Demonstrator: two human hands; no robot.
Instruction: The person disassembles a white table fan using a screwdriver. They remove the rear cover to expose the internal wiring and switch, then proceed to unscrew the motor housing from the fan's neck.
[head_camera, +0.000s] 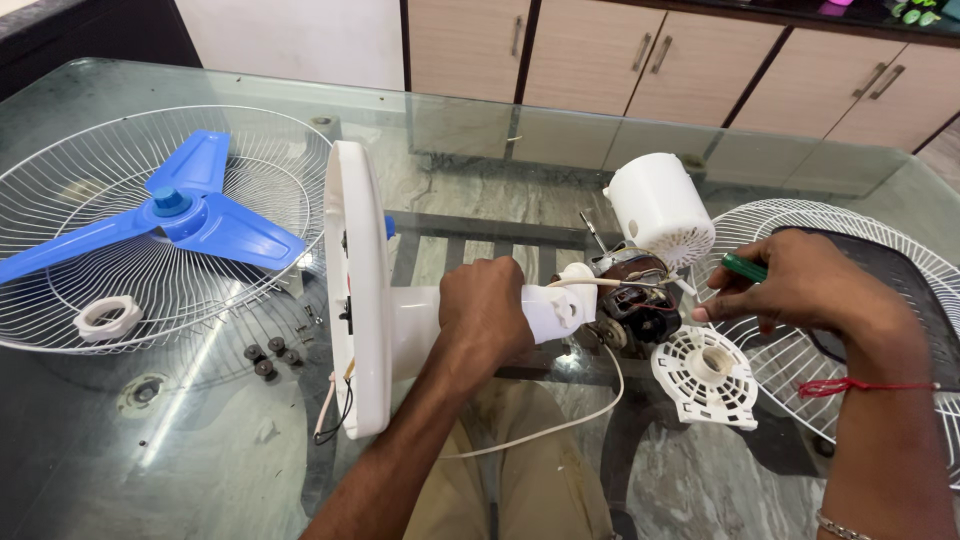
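1. Head view: the left hand (487, 312) is closed around the white neck of a dismantled fan stand (410, 325), which lies on its side across the glass table (200, 470). The stand's round base (357, 285) stands on edge to the left of that hand, its underside facing left with loose wires hanging from it.
2. Just to the right of the left hand, at the end of the neck, sits the bare fan motor (632, 298), its copper windings and dark metal frame exposed. It touches neither hand; the left hand's knuckles stop short of it on the neck.
3. The right hand (790, 285) is closed on a screwdriver with a green handle (744, 267), the handle showing between thumb and fingers. The blade is hidden, so where its tip rests cannot be told. This hand is just beside the motor, on its right.
4. A white motor cover (658, 208) stands behind the motor, and a white vented plate (706, 376) lies flat in front of it.
5. A white cord (560, 425) loops from the motor toward the person's lap.
6. Far left, a blue three-blade fan blade (180, 215) and a white ring nut (108, 316) rest in one wire guard (60, 180); a second guard (800, 360) lies under the right wrist.
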